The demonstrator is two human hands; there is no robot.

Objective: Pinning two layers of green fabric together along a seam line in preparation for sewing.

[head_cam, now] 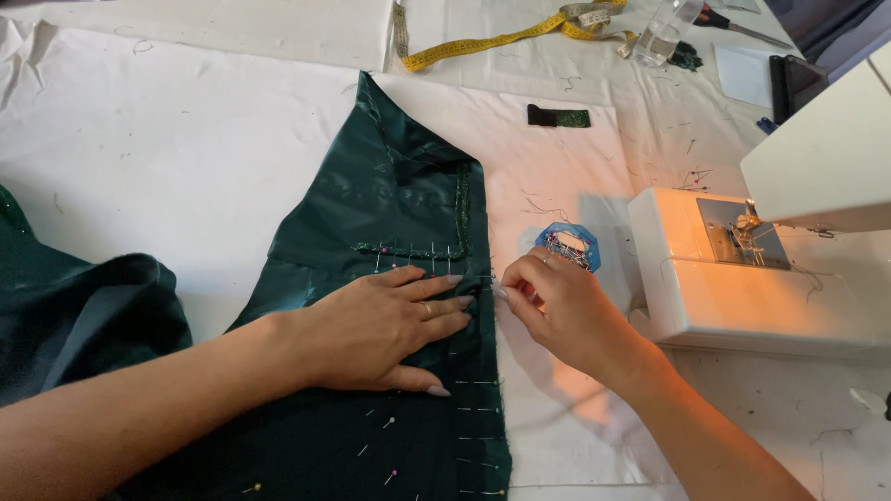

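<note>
A dark green satin fabric piece (390, 195) lies on the white table, with several pins along its right edge and a beaded green trim (461, 209) pinned near the top. My left hand (380, 325) lies flat on the fabric, fingers spread, pressing it down beside the pinned edge. My right hand (557, 301) pinches a pin (494, 281) at the fabric's right edge, just past my left fingertips. A blue pin holder (568, 245) with several pins sits just behind my right hand.
A white sewing machine (742, 269) stands at the right, lit warm. A yellow tape measure (506, 37), a clear container (664, 35), scissors (738, 28) and a small green scrap (558, 117) lie at the back. More dark green cloth (74, 315) is bunched at the left.
</note>
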